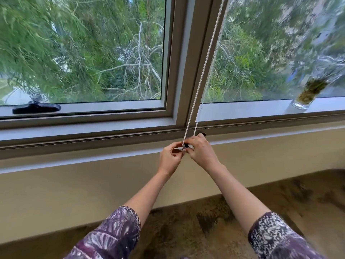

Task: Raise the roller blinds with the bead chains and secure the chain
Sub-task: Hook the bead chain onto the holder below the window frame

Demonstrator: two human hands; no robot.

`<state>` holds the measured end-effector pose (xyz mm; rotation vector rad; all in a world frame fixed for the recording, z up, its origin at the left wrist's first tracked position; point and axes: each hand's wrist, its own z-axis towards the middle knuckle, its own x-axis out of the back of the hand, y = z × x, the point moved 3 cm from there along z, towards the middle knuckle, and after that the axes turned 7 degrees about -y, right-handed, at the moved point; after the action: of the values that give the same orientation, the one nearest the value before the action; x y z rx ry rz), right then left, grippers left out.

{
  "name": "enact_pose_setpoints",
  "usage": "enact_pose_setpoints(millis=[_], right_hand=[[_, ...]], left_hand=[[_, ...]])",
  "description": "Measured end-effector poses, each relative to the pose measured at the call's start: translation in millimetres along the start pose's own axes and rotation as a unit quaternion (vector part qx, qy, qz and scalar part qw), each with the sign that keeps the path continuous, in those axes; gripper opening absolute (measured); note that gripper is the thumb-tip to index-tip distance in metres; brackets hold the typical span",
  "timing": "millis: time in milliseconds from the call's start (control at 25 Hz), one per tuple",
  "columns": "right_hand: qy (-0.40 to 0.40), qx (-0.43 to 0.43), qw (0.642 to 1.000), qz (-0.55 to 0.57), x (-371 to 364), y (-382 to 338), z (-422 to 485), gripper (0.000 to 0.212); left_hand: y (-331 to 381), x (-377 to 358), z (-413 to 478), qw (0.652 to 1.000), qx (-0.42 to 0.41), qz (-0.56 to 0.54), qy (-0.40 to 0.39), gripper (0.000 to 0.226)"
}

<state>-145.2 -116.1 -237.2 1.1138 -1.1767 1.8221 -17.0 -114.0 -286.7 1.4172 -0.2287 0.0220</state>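
A white bead chain (203, 58) hangs as a loop down the window frame between the two panes. Its lower end meets a small dark fitting (186, 146) at the sill, mostly hidden by fingers. My left hand (170, 157) pinches at the bottom of the loop from the left. My right hand (200, 149) closes on the same spot from the right, fingers wrapped around the chain's end. The blinds themselves are out of view above; both panes show trees outside.
A black window handle (36, 107) lies on the left sash. A glass jar with green matter (308, 92) stands on the right sill. Below the grey sill (74, 144) runs a beige wall, then a mottled brown stone surface (214, 221).
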Motion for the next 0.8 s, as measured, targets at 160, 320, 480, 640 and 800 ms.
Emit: enact_pose_setpoints(millis=[160, 320, 480, 640, 800], right_hand=[[-0.006, -0.006, 1.0, 0.013, -2, 3, -2, 0.026], [0.004, 0.01, 0.998, 0.058, -8, 5, -14, 0.027], [0.044, 0.002, 0.996, 0.075, -7, 8, -19, 0.023], [0.067, -0.042, 0.992, 0.096, -4, 14, -17, 0.014], [0.08, -0.03, 0.992, 0.091, -3, 17, -19, 0.014]], left_hand=[[2, -1, 4, 1.0, 0.005, -0.007, -0.025, 0.03], [2, -7, 4, 0.999, 0.005, -0.039, -0.023, 0.029], [1, -12, 4, 0.998, 0.009, -0.066, -0.022, 0.03], [3, -15, 5, 0.997, -0.001, -0.067, -0.039, 0.03], [0, -15, 9, 0.998, -0.001, -0.064, -0.026, 0.023]])
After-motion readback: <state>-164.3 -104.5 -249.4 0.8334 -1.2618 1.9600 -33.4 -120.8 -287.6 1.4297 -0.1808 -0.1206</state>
